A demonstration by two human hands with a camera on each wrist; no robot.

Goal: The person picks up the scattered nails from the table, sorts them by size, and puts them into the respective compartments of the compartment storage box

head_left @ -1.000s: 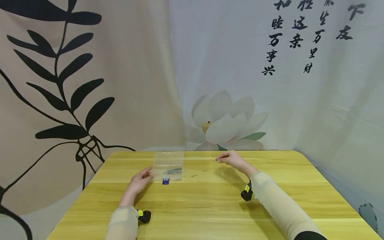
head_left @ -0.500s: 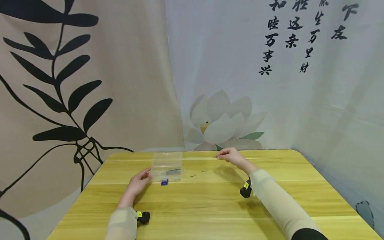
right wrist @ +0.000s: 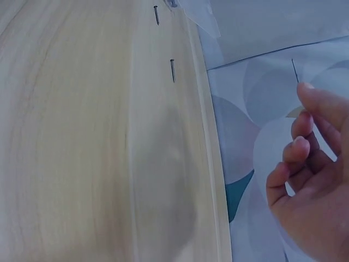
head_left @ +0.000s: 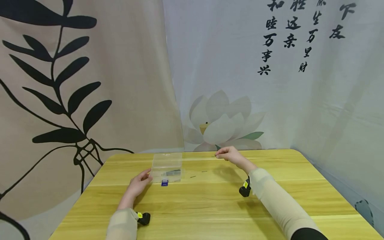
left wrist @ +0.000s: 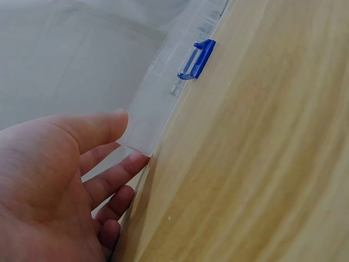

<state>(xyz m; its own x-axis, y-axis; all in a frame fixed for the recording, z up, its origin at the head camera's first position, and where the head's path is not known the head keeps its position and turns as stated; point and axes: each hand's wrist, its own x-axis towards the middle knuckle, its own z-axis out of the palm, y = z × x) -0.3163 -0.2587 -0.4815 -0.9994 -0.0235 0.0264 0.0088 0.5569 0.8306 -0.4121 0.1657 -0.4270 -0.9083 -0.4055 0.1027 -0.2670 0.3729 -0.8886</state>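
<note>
A clear plastic box (head_left: 156,173) with its lid (head_left: 167,160) raised stands towards the back of the table; a blue latch (left wrist: 199,59) marks its front. My left hand (head_left: 139,184) holds the box by its left end, thumb at the wall and fingertips around the lower corner (left wrist: 49,174). Off to the right, above the table's back edge, my right hand (head_left: 231,156) pinches a thin nail (right wrist: 295,71) between thumb and forefinger, its free end pointing away from the hand. Two more nails lie on the wood between box and right hand, one nearer (right wrist: 156,15) the box and one farther (right wrist: 173,71).
Grey metal pieces (head_left: 173,172) show inside the box. The light wooden table (head_left: 192,206) ends at the back close to a printed cloth backdrop (head_left: 222,113) with a lotus. A small black camera (head_left: 245,190) sits on each wrist.
My right hand has risen slightly, towards the back edge, with the nail still pinched. The left hand stays at the box, and the head view has shifted a little.
</note>
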